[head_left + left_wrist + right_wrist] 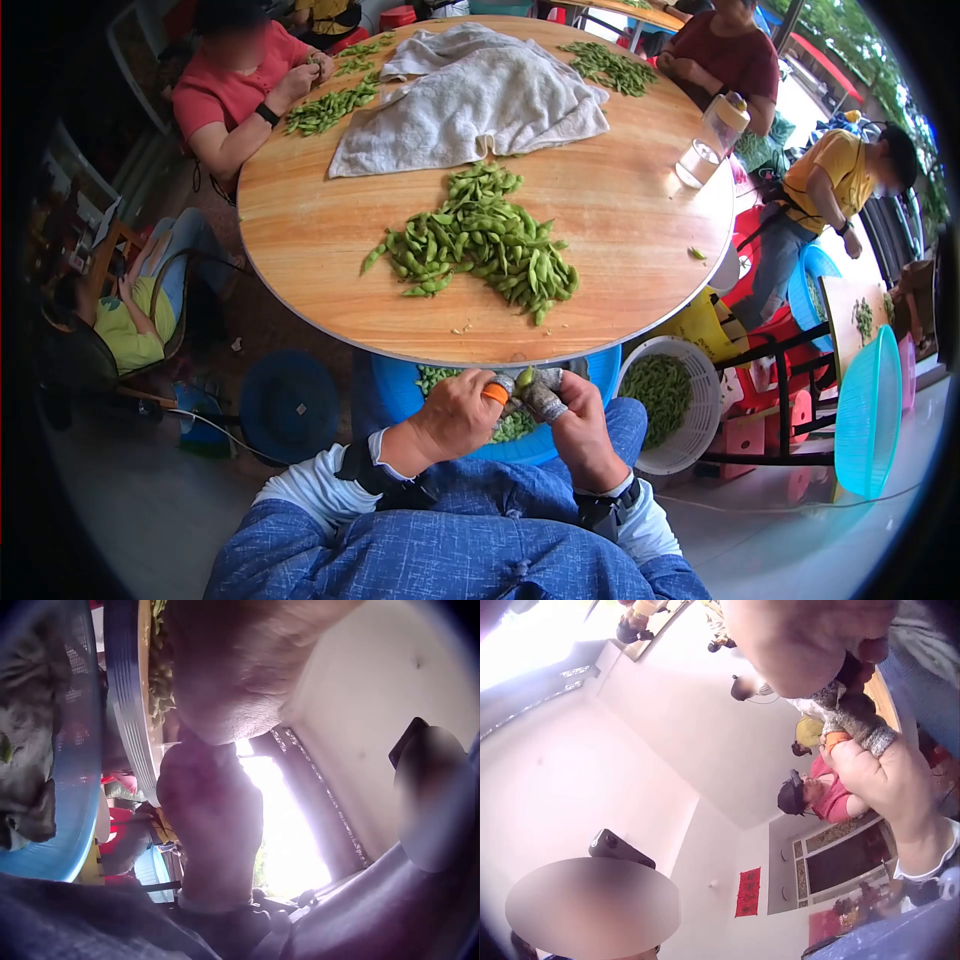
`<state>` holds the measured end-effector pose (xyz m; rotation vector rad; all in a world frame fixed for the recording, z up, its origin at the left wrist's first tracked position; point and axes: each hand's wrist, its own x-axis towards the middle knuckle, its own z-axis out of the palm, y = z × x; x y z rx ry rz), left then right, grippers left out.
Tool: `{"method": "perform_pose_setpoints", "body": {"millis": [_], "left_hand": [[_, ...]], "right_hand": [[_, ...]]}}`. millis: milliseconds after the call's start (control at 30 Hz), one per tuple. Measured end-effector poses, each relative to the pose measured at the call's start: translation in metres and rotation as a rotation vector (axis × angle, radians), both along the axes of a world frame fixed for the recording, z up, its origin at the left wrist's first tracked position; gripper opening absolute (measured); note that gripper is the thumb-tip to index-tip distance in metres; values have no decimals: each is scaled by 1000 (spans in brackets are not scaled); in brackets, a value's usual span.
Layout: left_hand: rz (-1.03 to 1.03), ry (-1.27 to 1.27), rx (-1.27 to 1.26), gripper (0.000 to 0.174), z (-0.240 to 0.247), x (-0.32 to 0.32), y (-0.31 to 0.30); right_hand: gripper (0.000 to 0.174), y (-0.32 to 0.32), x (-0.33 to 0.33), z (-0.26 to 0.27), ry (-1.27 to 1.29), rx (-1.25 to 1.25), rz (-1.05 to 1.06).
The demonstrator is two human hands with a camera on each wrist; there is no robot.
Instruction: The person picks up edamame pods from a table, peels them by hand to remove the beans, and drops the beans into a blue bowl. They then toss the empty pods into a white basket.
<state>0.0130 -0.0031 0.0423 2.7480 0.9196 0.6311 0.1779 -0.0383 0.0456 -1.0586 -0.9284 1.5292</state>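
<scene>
In the head view a green pod [526,377] sits between the fingertips of both hands, just below the table's near edge. The left hand [455,410], with an orange band and grey finger wraps, pinches at it; the right hand [582,425], also wrapped in grey at the fingers, grips it from the other side. Beneath them is a blue basin [400,395] holding shelled green beans. A pile of pods [480,240] lies on the round wooden table [300,250]. The right wrist view shows the left hand [885,776] meeting the right hand [817,637]; the pod is hidden there.
A grey-white cloth [470,110] covers more of the table, near smaller pod piles and a clear bottle [705,145]. At the right stands a white basket [700,420] of pods. An empty-looking dark blue basin [290,405] is on the floor at left. Other people sit around.
</scene>
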Motion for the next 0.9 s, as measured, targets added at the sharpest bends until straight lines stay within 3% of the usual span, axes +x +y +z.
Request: {"method": "perform_pose_setpoints", "body": {"millis": [133,233,333,400,467,667,767,900], "left_hand": [[27,-40,-91,31,-9,1,3],[-46,-368,-171,21,-19,6,7],[-18,-693,-514,20,-18,10,5],[33,-785,-948,14,-17,8,4],[87,-859,-1387,20,-15,6,2],[-25,-844,-1050,20,-15,16,3],[5,-794,-1330,20,-3,6,3],[27,-696,-1278,19,-8,2,5]], "right_hand": [[19,4,-2,-1,-16,-24,-6],[19,5,-4,-11,125,36,14],[20,7,-6,-24,179,146,21],[19,8,-6,-26,182,148,14],[19,8,-6,-27,141,152,-1],[18,10,-2,-20,-96,176,16],[18,10,2,-16,-40,192,49],[17,8,-2,-14,-17,179,55]]}}
